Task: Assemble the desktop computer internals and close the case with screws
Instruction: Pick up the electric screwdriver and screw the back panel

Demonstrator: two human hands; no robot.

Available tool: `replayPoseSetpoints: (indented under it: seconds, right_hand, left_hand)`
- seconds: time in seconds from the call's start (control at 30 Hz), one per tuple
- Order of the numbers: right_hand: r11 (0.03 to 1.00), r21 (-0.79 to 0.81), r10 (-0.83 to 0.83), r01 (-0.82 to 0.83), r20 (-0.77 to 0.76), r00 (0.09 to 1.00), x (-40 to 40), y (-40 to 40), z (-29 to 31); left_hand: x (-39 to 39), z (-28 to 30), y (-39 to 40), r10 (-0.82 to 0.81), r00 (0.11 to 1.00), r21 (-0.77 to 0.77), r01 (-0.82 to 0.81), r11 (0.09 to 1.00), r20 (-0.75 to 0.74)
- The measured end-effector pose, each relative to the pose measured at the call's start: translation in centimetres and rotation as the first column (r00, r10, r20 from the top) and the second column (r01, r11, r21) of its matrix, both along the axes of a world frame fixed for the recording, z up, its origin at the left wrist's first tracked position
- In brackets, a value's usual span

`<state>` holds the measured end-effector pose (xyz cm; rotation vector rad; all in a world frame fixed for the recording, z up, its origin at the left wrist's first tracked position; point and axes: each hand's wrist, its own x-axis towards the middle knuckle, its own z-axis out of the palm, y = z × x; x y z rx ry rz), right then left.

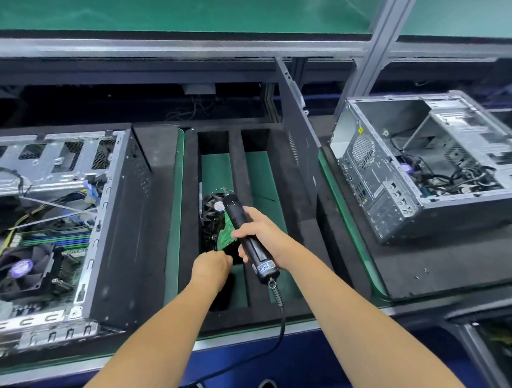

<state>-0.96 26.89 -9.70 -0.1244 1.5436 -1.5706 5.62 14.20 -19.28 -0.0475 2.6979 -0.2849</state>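
Head view shows the right hand (257,228) wrapped firmly around a corded electric screwdriver (247,238), bit end pointing away from the person over a black foam tray (184,219) with long slots. The left hand (211,269) reaches into the left slot with fingers curled toward a green circuit board (227,232) lying against a black cooling fan (213,204); whether the fingers have closed on the board cannot be told. The open computer case (52,226) that appears to be in work lies on its side at left, motherboard exposed. A second open case (430,165) sits at right, well apart.

Risks, as judged:
- The screwdriver barrel hangs directly over the board and fan. A dropped wrist could strike them.
- The trailing cord (279,324) may snag the tray edge.
- A one-handed lift from the narrow slot could scrape the board on the foam or let it slip.
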Motion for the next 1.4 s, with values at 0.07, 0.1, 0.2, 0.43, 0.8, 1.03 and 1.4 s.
replayPoseSetpoints:
  seconds: [0.07,0.1,0.2,0.43,0.8,1.03,1.4]
  right_hand:
    - [1.0,-0.003,0.002,-0.002,-0.001,1.0,-0.3,-0.1,-0.1]
    - [1.0,0.0,0.006,-0.006,-0.005,1.0,-0.5,-0.1,-0.2]
    - [1.0,0.001,0.01,-0.01,-0.014,1.0,-0.9,-0.2,-0.2]
    - [1.0,0.006,-0.005,0.005,-0.005,1.0,-1.2,-0.7,-0.2]
    - [1.0,-0.025,-0.008,0.007,-0.011,1.0,-1.1,0.1,-0.2]
    - [0.998,-0.066,0.009,-0.012,-0.042,0.999,-0.3,-0.2,1.9]
    - [0.972,-0.198,0.111,-0.123,-0.073,0.991,0.5,-1.2,5.6]
  left_hand:
    - [0.1,-0.6,0.3,-0.001,1.0,-0.022,0.001,1.0,0.001]
    - [0.2,-0.9,0.5,-0.016,1.0,-0.029,0.016,0.999,0.001]
    - [0.1,-1.3,0.5,-0.096,0.995,-0.052,0.097,0.994,0.008]
    - [0.1,-1.7,0.6,-0.194,0.979,-0.056,0.198,0.979,0.06]
    - [-0.3,1.9,0.5,0.174,0.979,0.441,-0.203,0.874,0.106]
    - [-1.3,7.6,-1.9,0.631,0.753,0.909,-0.377,0.18,0.187]
    - [-4.0,13.9,-5.5,0.828,0.333,0.864,0.071,-0.499,0.451]
